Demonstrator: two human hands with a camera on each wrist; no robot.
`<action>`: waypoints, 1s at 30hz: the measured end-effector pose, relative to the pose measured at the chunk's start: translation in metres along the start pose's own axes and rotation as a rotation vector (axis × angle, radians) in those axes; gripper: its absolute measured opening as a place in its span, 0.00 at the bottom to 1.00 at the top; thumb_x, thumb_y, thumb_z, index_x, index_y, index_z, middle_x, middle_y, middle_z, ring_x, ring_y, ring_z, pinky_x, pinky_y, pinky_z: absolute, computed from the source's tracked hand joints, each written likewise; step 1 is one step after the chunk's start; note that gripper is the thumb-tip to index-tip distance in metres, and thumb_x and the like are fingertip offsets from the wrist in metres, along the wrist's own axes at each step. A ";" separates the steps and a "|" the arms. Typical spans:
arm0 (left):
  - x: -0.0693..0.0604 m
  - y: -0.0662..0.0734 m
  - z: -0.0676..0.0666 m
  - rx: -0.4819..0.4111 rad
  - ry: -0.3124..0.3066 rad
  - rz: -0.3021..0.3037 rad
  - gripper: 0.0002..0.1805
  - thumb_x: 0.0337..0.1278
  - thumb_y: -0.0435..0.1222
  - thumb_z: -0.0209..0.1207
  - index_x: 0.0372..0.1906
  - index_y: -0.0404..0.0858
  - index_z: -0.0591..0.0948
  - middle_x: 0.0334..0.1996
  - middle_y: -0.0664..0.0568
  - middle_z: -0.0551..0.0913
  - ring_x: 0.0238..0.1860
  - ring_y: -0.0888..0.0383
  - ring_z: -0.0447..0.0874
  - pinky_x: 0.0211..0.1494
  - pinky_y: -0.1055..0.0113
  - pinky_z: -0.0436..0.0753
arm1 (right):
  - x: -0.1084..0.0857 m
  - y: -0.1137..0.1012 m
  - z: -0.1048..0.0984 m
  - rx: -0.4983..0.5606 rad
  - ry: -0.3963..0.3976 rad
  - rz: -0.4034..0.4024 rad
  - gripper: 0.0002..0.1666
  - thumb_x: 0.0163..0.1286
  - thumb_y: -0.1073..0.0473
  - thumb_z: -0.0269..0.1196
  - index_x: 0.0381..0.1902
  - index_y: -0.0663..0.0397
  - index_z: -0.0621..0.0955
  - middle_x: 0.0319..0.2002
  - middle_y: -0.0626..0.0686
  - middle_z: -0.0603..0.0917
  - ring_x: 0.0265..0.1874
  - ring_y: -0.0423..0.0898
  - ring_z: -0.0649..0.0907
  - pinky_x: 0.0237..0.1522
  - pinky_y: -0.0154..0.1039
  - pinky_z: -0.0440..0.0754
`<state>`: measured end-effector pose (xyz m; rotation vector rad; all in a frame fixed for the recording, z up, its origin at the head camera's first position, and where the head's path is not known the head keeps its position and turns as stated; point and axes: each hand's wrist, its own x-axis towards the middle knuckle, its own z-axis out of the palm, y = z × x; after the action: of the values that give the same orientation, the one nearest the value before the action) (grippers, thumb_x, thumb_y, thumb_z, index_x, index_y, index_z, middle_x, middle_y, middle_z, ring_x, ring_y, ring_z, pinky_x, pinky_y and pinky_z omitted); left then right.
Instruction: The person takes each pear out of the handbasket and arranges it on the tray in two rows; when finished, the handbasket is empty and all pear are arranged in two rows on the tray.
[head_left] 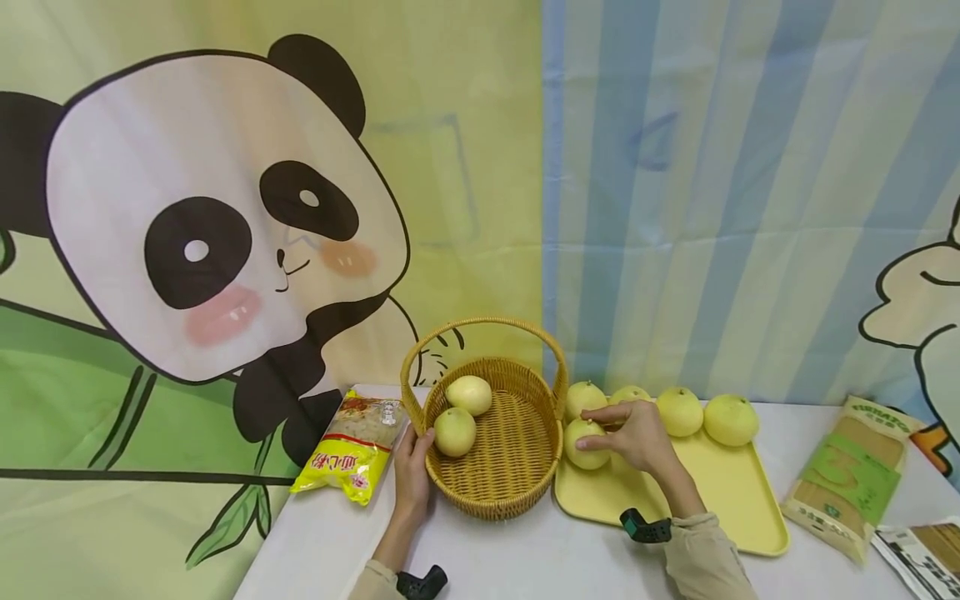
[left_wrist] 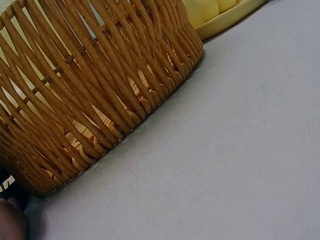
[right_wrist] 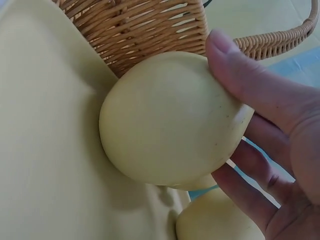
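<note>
In the head view, my left hand (head_left: 412, 475) holds the left side of a woven wicker basket (head_left: 495, 500), its thumb by the rim. Two round pale yellow fruits (head_left: 455, 432) lie inside, towards the basket's left. My right hand (head_left: 637, 435) grips another such fruit (head_left: 583, 454) between thumb and fingers at the left end of a yellow tray (head_left: 768, 525). Close up in the right wrist view, this fruit (right_wrist: 165, 120) shows smooth skin with small specks. Several like fruits (head_left: 731, 420) line the tray's back edge. The left wrist view shows mostly the basket's outer wall (left_wrist: 100, 75).
Left of the basket lies a yellow food packet (head_left: 352, 450). Right of the tray are a noodle packet (head_left: 851, 475) with a green label and a white-and-brown packet (head_left: 926, 554). A printed panda curtain (head_left: 225, 167) hangs behind the white table (head_left: 517, 567).
</note>
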<state>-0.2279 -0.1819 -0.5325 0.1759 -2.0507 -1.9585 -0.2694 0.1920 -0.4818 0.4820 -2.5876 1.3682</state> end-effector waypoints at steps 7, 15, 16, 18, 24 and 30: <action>-0.004 0.001 -0.001 -0.001 0.004 0.001 0.28 0.82 0.46 0.51 0.80 0.46 0.70 0.77 0.46 0.73 0.77 0.47 0.70 0.77 0.66 0.70 | -0.004 -0.006 0.000 -0.013 -0.006 0.010 0.25 0.48 0.47 0.86 0.44 0.48 0.94 0.41 0.47 0.94 0.42 0.47 0.92 0.43 0.35 0.90; -0.005 0.002 0.001 0.012 0.000 0.010 0.27 0.83 0.46 0.51 0.79 0.45 0.71 0.76 0.45 0.73 0.78 0.46 0.70 0.70 0.77 0.69 | -0.008 -0.013 -0.005 0.039 -0.053 0.016 0.24 0.52 0.53 0.85 0.47 0.53 0.93 0.45 0.52 0.93 0.50 0.56 0.90 0.49 0.44 0.91; -0.005 0.003 0.001 0.015 0.002 0.009 0.27 0.83 0.46 0.51 0.79 0.45 0.71 0.76 0.45 0.73 0.78 0.46 0.70 0.72 0.74 0.69 | -0.007 -0.013 -0.006 0.029 -0.062 0.015 0.24 0.53 0.53 0.84 0.47 0.52 0.93 0.46 0.52 0.92 0.50 0.56 0.90 0.50 0.45 0.91; -0.005 0.003 0.001 0.018 0.002 0.009 0.27 0.83 0.46 0.50 0.79 0.45 0.71 0.77 0.45 0.73 0.78 0.45 0.70 0.73 0.72 0.69 | -0.007 -0.012 -0.007 0.007 -0.074 0.002 0.24 0.54 0.52 0.84 0.48 0.51 0.92 0.47 0.51 0.92 0.51 0.57 0.89 0.50 0.48 0.91; -0.002 -0.002 -0.001 0.011 0.017 0.006 0.27 0.82 0.47 0.51 0.78 0.45 0.72 0.75 0.45 0.75 0.76 0.48 0.71 0.74 0.69 0.70 | -0.005 -0.017 -0.005 -0.026 -0.118 -0.036 0.24 0.56 0.52 0.83 0.50 0.50 0.92 0.48 0.50 0.92 0.52 0.57 0.88 0.50 0.54 0.90; -0.002 0.001 0.000 -0.010 -0.006 0.012 0.28 0.82 0.48 0.51 0.79 0.46 0.70 0.77 0.46 0.73 0.77 0.49 0.69 0.74 0.71 0.69 | -0.003 -0.029 -0.011 -0.066 -0.107 -0.035 0.23 0.61 0.53 0.81 0.53 0.53 0.91 0.51 0.54 0.92 0.53 0.58 0.88 0.51 0.56 0.90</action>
<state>-0.2261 -0.1814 -0.5314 0.1558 -2.0410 -1.9639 -0.2558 0.1861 -0.4545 0.6029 -2.6852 1.2753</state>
